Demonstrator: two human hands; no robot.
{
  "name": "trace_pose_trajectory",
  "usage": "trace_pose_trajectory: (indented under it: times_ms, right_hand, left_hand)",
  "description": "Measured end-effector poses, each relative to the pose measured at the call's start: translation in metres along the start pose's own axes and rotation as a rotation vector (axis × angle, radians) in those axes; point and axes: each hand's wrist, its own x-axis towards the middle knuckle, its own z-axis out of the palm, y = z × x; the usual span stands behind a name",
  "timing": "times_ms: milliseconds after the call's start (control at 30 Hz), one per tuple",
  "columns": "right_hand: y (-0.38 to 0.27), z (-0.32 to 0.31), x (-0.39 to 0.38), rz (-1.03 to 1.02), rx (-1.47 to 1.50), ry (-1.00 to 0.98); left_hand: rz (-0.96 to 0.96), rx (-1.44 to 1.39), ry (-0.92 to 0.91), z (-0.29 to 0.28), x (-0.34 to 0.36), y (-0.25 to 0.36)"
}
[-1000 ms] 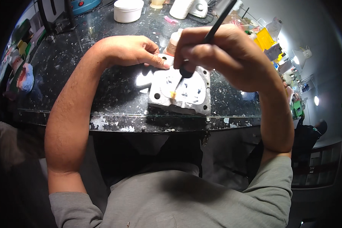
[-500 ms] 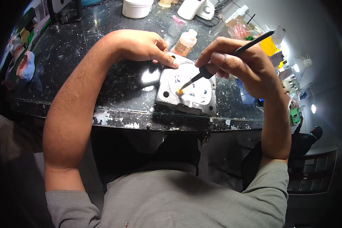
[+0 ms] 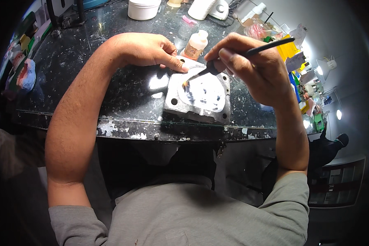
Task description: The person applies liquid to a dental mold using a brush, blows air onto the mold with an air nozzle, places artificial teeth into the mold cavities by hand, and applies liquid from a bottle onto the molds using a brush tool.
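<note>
A grey metal flask half [image 3: 177, 107] with round corner holes lies near the bench's front edge. White plaster [image 3: 213, 105] fills its middle, with dark marks or hollows whose detail is lost in glare. My left hand [image 3: 151, 50] grips the flask's far left corner, thumb on top and fingers curled. In my right hand [image 3: 256, 67] is a slim brush [image 3: 270, 46] with a dark handle, held like a pen. Its light bristles touch or hover just over the plaster's left side; I cannot tell which. Right behind the flask stands a small bottle [image 3: 196, 44] with a pinkish-brown lower part.
The dark, paint-chipped bench [image 3: 123, 88] carries a white tub [image 3: 144, 9], a small pink piece [image 3: 188, 19] and a white device with a dial [image 3: 218, 10] at the back. Pink and blue models [image 3: 26, 76] line the left. At far right is another person [image 3: 328, 147].
The brush tip has shifted left and away from me across the plaster, my right hand moving with it. My left hand stays on the flask corner; the whole view has shifted slightly.
</note>
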Motion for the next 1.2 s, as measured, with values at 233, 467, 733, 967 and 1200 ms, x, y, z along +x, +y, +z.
trace_pose_trajectory:
  times_ms: [233, 467, 733, 967, 1200]
  right_hand:
    - [-0.006, -0.008, 0.015, -0.063, -0.127, -0.022]
    - [-0.001, -0.005, 0.015, 0.012, -0.117, 0.057]
    - [0.026, -0.031, 0.011, 0.231, -0.191, 0.472]
    - [0.071, -0.014, 0.018, 0.034, -0.056, 0.401]
    - [0.087, -0.011, 0.004, 0.123, 0.175, 0.402]
  left_hand:
    - [0.003, -0.007, 0.009, 0.000, 0.000, -0.001]
    - [0.017, -0.006, -0.001, 0.000, -0.001, 0.000]
    - [0.157, -0.022, 0.347, -0.006, 0.015, -0.007]
    - [0.415, 0.049, 0.505, 0.024, 0.040, -0.012]
    - [0.731, 0.263, 0.791, 0.017, 0.029, 0.002]
